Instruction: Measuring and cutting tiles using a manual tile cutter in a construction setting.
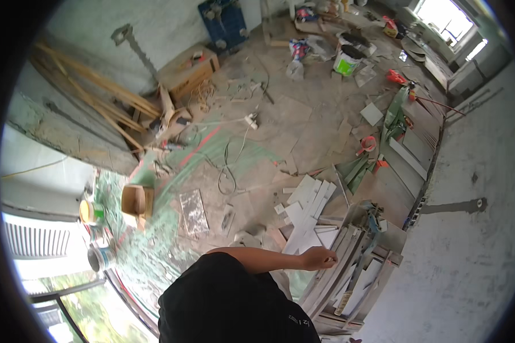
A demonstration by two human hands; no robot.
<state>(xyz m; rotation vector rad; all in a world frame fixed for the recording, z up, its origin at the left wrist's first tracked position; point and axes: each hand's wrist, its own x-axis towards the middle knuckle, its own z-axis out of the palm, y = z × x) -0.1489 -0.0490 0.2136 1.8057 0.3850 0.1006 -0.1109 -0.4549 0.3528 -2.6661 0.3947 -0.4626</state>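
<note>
L hand [319, 258] is sitting by the long boards [333, 279] nr the wall [469, 171], fingers curled, can't tell if gripping anything, R hand out of view; prob. worth keeping fingers off edges.

Four o'clock: white boards [306, 193]. Six: black shirt [223, 303], white print. Eight: panel [194, 211], white mottled dark. Ten: green sheeting [206, 154], red stripe. One: green-and-white bucket [345, 65].
</note>
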